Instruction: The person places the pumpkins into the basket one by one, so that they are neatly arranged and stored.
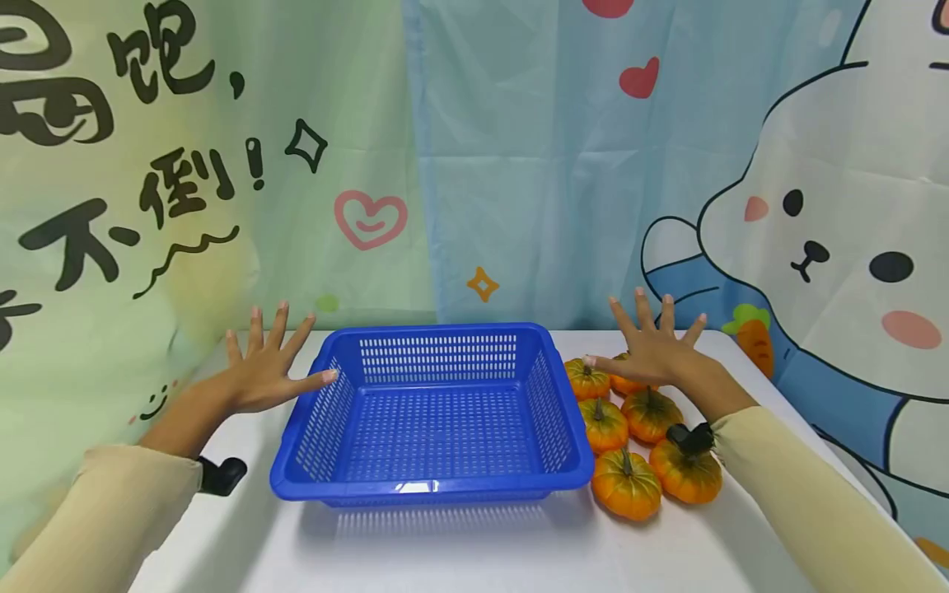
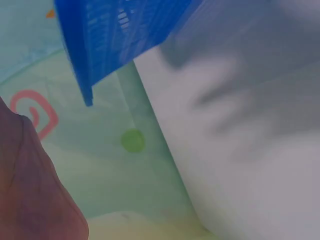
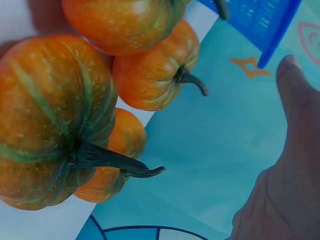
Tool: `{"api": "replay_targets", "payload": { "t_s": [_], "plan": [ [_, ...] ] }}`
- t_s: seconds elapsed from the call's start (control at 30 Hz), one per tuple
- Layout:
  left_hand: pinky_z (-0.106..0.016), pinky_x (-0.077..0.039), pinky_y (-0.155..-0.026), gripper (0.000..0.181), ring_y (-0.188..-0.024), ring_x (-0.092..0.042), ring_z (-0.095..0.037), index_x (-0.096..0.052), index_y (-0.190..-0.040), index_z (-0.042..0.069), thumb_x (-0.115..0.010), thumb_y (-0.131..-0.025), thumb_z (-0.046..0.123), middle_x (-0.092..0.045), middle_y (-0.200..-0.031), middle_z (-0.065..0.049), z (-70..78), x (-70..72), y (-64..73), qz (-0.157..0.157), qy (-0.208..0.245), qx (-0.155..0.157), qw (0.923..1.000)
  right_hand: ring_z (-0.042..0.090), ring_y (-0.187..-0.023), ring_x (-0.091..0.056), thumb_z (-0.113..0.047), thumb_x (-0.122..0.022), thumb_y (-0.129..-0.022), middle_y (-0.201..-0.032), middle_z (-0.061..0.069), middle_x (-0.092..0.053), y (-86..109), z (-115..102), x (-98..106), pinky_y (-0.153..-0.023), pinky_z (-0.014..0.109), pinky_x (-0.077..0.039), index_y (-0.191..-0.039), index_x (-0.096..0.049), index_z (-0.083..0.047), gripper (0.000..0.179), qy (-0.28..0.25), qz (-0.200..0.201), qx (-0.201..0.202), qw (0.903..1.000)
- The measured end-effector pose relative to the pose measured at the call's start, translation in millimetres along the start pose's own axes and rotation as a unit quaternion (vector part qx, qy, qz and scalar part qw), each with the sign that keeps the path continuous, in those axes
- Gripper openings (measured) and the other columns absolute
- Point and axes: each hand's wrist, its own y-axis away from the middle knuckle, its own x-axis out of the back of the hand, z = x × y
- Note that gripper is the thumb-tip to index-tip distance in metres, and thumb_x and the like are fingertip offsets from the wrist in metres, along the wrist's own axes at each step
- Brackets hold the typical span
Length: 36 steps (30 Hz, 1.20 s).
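Note:
A blue plastic basket (image 1: 437, 486) with slotted walls stands on the white table, and nothing lies inside it. My left hand (image 1: 263, 371) is spread wide at the basket's left side, its thumb over the rim and nothing held. Over the small orange pumpkins (image 1: 626, 484) to the basket's right, my right hand (image 1: 656, 350) is likewise spread, fingers straight and apart. Several pumpkins with green streaks and dark stems sit there in a cluster; one large pumpkin (image 3: 55, 120) fills the left of the right wrist view. Part of the left hand (image 2: 35, 180) shows in the left wrist view.
The white table (image 1: 415, 560) runs up to a printed curtain (image 1: 504, 165) at the back, with lettering, hearts and a cartoon rabbit. Black straps (image 1: 222, 476) sit on both wrists. The pumpkins stand close against the basket's right wall.

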Motion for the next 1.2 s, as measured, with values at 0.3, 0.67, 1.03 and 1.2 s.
{"api": "replay_targets", "payload": {
  "t_s": [0.3,0.67,1.03,1.2],
  "plan": [
    [-0.071,0.021,-0.097,0.097,-0.137,0.029,-0.045,-0.011,-0.157,0.009,-0.053,-0.087,0.063,0.016,-0.157,-0.026,15.0,-15.9,28.2,0.017,0.052,-0.045,0.9975,0.062,-0.129,0.025,-0.073,-0.046,-0.086,-0.153,0.033,0.016,18.3,4,0,-0.087,0.08,0.017,-0.156,0.004,-0.012,0.105,-0.029,0.033,0.042,0.9981],
    [-0.069,0.016,-0.102,0.09,-0.142,0.02,-0.042,-0.014,-0.157,0.01,-0.055,-0.091,0.055,0.011,-0.159,-0.022,24.7,-30.4,57.5,0.011,0.109,-0.074,0.9912,0.055,-0.139,0.005,-0.041,-0.065,-0.092,-0.155,0.032,-0.01,50.3,12,-9,-0.094,0.079,-0.013,-0.153,-0.026,-0.006,0.081,-0.115,0.045,0.122,0.9847],
    [-0.055,0.007,-0.113,0.092,-0.146,0.01,-0.034,-0.006,-0.153,-0.005,-0.061,-0.094,0.038,0.004,-0.162,-0.014,22.3,-39.5,85.2,0.036,0.174,-0.098,0.9791,0.052,-0.127,-0.041,-0.032,-0.065,-0.094,-0.139,0.026,-0.049,82.0,14,-24,-0.094,0.067,-0.037,-0.136,-0.055,-0.003,0.052,-0.158,0.099,0.146,0.9715],
    [-0.049,-0.004,-0.115,0.088,-0.146,0.003,-0.036,-0.004,-0.155,0.002,-0.061,-0.095,0.031,0.006,-0.162,-0.011,27.1,-42.9,97.3,0.05,0.224,-0.087,0.9693,0.044,-0.117,-0.054,-0.018,-0.066,-0.094,-0.129,0.018,-0.06,96.3,14,-36,-0.089,0.057,-0.048,-0.129,-0.062,-0.007,0.037,-0.221,0.128,0.181,0.9497]
  ]
}}
